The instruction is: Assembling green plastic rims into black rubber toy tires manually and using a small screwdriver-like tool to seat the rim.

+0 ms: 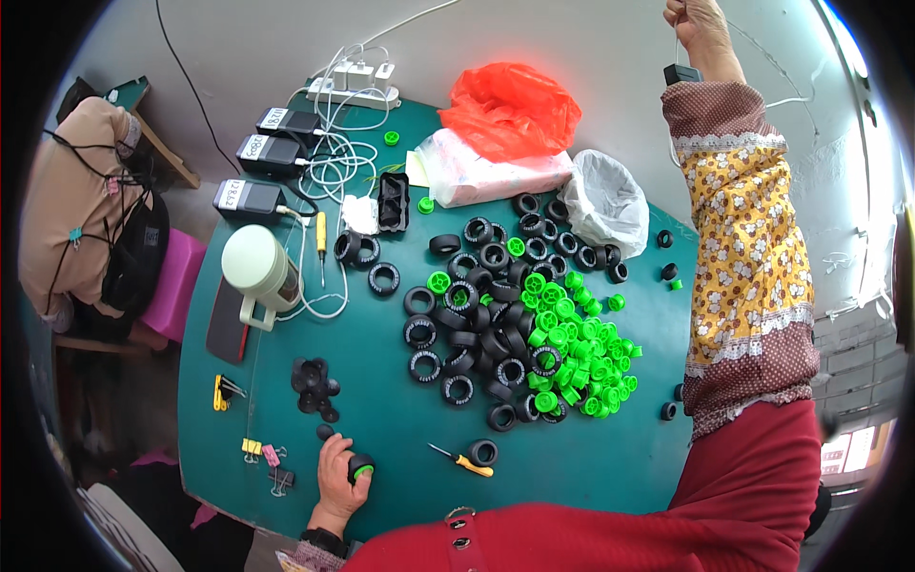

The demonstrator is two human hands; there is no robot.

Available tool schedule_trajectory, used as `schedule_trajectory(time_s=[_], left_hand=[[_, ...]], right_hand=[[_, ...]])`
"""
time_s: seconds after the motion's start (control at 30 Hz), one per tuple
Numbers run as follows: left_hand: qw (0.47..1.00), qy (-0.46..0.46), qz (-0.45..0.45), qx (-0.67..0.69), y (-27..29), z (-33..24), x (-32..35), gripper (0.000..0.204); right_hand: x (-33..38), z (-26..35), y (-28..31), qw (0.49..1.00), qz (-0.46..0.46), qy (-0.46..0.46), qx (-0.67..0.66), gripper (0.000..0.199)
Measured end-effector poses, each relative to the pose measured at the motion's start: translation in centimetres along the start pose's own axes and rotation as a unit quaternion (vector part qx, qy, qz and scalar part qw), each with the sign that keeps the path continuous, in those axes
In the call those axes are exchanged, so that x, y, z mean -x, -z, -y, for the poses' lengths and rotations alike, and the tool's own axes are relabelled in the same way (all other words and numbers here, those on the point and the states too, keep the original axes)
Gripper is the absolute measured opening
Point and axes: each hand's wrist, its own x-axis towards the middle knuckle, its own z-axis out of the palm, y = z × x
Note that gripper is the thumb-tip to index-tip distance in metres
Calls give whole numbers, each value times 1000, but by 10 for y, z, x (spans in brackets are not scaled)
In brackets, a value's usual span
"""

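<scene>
My left hand (pixel 337 484) rests on the green table near its front edge. Its thumb and fingers close around a toy wheel (pixel 360 465), a black tyre with a green hub. Just beyond the fingertips lies a small black disc (pixel 325 432), close to a cluster of similar black discs (pixel 314 386). My right hand (pixel 701 21) is raised high at the upper right, its fingers curled in a fist. A thin cord seems to run from the fist to a small black box (pixel 681 74) below it. Right of the wheel are a yellow-handled screwdriver (pixel 461 459) and a loose tyre (pixel 483 452).
Black tyres (pixel 462 338) and green hubs (pixel 591 357) are heaped mid-table. Behind stand a red plastic bag (pixel 510 110) and a white-lined bin (pixel 608 200). A lidded cup (pixel 259 272), black power packs (pixel 272 155), white cables and binder clips (pixel 276 467) line the left. Another person (pixel 86 210) is at far left.
</scene>
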Motion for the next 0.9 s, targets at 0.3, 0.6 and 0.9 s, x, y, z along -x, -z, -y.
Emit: schedule_trajectory(time_s=[0.3,0.6,0.9], left_hand=[[1000,14,-13,5,4,1,13,31],[999,-45,-4,12,-8,13,2,30],[995,-88,-45,9,-16,17,9,25]], right_hand=[[30,27,-9,996,55,24,69,46],[211,38,71,941,217,-15,258,48],[524,-7,137,901,269,-170,296,26]])
